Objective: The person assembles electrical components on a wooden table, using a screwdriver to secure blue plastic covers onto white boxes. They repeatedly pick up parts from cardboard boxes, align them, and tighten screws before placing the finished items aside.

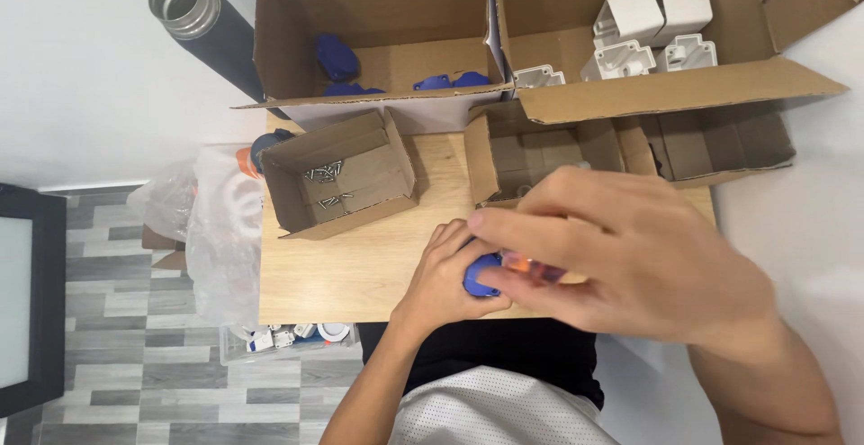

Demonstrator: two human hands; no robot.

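2 hands (pixel 450 274) (pixel 630 256) gripping blue part (pixel 480 276), fingers closed, screws (pixel 326 173) in small box (pixel 378 200), white parts (pixel 652 31) in large box (pixel 684 89)

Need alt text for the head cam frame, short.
Seen from above, a left hand holds a small blue part on a wooden table while the right hand grips an orange-handled tool against it. Behind them stand cardboard boxes of screws, blue pieces and white pieces.

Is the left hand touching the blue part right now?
Touching. The head view shows the left hand with fingers wrapped against the blue part.
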